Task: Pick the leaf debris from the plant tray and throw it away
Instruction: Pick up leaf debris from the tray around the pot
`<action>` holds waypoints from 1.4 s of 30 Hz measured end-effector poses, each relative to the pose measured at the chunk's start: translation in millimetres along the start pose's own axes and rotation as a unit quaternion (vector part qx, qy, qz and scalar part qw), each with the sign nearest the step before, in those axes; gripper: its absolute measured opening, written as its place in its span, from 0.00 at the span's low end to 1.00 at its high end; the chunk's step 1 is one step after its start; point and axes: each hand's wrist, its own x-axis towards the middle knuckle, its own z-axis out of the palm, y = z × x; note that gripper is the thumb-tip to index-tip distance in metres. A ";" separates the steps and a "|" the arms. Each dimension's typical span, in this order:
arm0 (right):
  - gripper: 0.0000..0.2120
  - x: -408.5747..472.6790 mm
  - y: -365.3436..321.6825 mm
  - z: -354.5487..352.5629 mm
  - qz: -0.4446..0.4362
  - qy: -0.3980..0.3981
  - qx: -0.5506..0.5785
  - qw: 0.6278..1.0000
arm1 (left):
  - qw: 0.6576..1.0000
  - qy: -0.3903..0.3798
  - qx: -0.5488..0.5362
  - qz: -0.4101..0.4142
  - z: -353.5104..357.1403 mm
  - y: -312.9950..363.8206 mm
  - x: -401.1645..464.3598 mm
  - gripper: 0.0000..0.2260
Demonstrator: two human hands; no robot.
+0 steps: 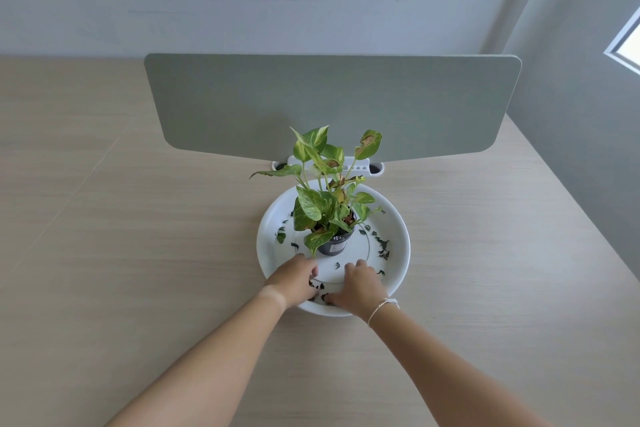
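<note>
A round white plant tray (398, 218) sits on the wooden desk with a small dark pot (334, 245) of a green leafy plant (322, 198) in its middle. Dark leaf debris lies scattered on the tray: bits at the left (281, 236), a cluster at the right (382, 250), one piece (337, 265) between my hands. My left hand (294, 279) rests curled over the tray's near rim, with dark debris (317, 286) at its fingertips. My right hand (356, 289) lies beside it, fingers bent down onto the tray. Whether either hand grips debris is hidden.
A grey-green divider panel (332, 104) stands upright behind the tray, with a white holder (367, 168) at its base. The light wooden desk (138, 236) stretches wide on both sides. A wall and a window corner (627, 45) are at the right.
</note>
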 end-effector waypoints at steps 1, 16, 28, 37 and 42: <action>0.27 0.9 -0.6 1.4 0.003 0.002 -0.006 1.000 | 1.000 -0.005 -0.006 0.003 -0.4 -0.4 -0.1 0.12; 0.14 10.0 6.0 2.9 0.003 0.008 0.012 1.000 | 0.999 -0.026 -0.006 0.019 -2.5 -1.3 -2.7 0.08; 0.13 13.6 5.4 6.0 0.001 0.001 0.003 1.000 | 0.999 0.023 -0.040 -0.015 11.3 14.3 0.9 0.05; 0.07 17.3 6.1 -15.0 0.041 -0.071 0.033 0.996 | 0.997 -0.001 -0.055 -0.051 9.3 15.0 2.2 0.11; 0.10 15.1 20.4 -30.8 0.138 -0.124 0.501 0.846 | 0.972 0.008 -0.209 -0.102 -2.8 12.3 3.9 0.07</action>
